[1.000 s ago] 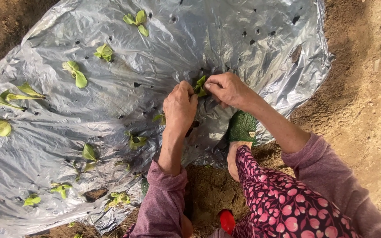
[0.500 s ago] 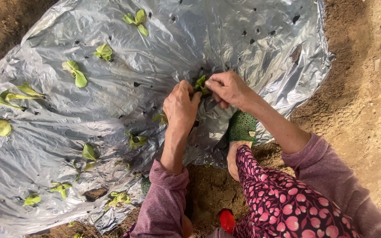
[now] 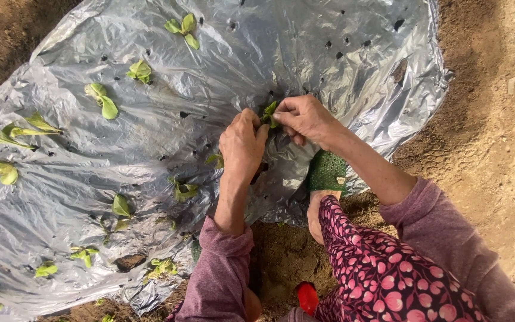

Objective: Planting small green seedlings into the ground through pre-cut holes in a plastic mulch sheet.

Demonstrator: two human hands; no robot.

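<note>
Right hand (image 3: 308, 119) pinches green seedling (image 3: 269, 113) at hole in silver plastic sheet (image 3: 150, 149); left hand (image 3: 242, 143) curled, pressing sheet beside it, holding nothing visible; next: firm roots in gently

Both my arms reach forward and down, sleeves pushed up to the elbows. My left hand (image 3: 242, 143) is curled, knuckles up, fingers bent under. My right hand (image 3: 306, 118) sits just beside it, its grip pinched closed at thumb and fingertips, wrist slightly bent.
</note>
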